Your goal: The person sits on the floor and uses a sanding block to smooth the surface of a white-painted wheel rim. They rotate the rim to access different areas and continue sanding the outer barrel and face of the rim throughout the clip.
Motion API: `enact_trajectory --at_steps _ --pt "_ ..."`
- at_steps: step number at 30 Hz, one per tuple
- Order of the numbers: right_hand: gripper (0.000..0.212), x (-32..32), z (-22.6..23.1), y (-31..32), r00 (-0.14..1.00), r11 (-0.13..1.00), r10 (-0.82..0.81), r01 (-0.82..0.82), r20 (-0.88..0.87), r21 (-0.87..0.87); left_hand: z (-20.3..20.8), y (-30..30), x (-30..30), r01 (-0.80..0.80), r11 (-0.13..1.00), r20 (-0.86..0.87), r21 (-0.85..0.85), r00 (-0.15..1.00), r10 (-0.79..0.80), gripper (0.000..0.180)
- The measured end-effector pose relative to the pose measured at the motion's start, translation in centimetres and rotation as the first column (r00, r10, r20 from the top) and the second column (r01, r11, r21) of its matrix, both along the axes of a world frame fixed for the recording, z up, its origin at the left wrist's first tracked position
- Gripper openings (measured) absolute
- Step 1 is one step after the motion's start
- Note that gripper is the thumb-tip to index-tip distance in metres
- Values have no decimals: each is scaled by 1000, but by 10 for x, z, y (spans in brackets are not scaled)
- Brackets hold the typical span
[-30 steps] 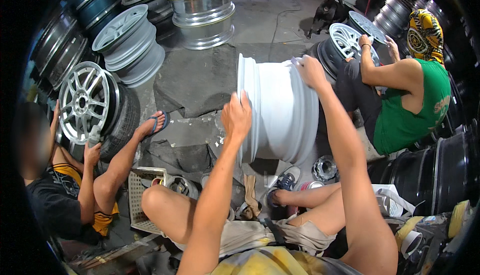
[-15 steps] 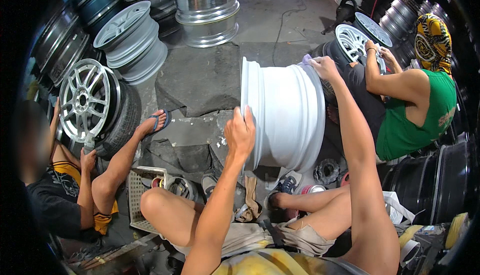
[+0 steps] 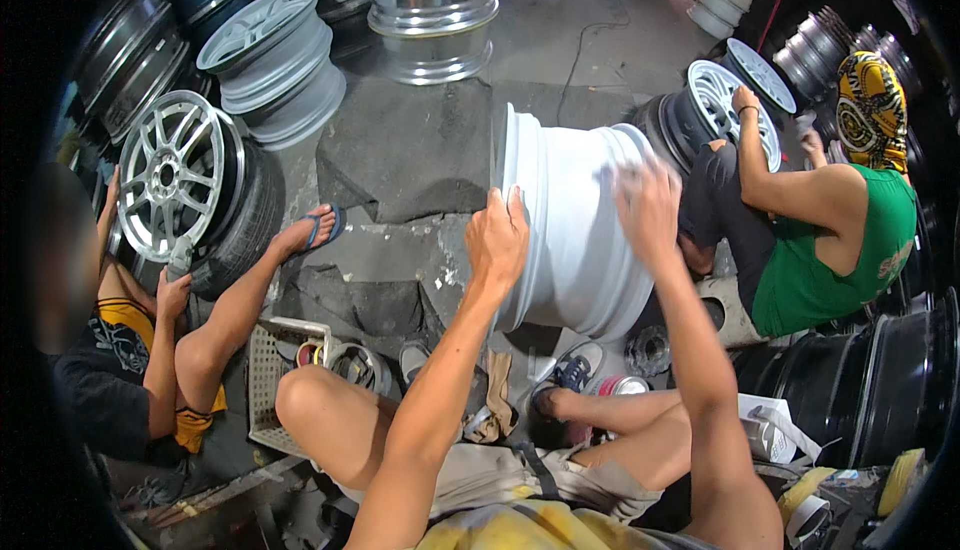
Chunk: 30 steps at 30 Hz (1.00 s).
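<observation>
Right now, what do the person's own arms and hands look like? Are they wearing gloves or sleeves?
No gloves and no sleeves show. The left hand and the right hand are bare, with no rings, watch or bands visible, and both forearms are uncovered right down to the lower edge. The right hand looks slightly blurred. A yellow patterned garment shows at the bottom, between the arms.
</observation>
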State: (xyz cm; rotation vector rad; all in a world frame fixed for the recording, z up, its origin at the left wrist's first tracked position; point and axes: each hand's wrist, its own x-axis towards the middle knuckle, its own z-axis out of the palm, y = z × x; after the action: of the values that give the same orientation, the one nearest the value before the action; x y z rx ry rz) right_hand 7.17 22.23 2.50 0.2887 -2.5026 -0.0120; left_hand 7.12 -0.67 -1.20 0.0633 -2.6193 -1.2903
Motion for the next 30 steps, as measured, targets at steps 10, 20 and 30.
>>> enact_trajectory --at_steps 10,20,30 --pt "20 19 -32 -11 992 1000 12 -15 -129 -17 -4 8 -48 15 1000 -39 1 999 -15 46" --pt "19 -124 -13 29 925 971 -173 218 337 -100 7 18 -7 66 997 -10 39 998 -66 46" --pt "25 32 -75 -61 942 928 286 -318 -177 -193 -5 14 -43 34 999 -73 31 997 -32 43"
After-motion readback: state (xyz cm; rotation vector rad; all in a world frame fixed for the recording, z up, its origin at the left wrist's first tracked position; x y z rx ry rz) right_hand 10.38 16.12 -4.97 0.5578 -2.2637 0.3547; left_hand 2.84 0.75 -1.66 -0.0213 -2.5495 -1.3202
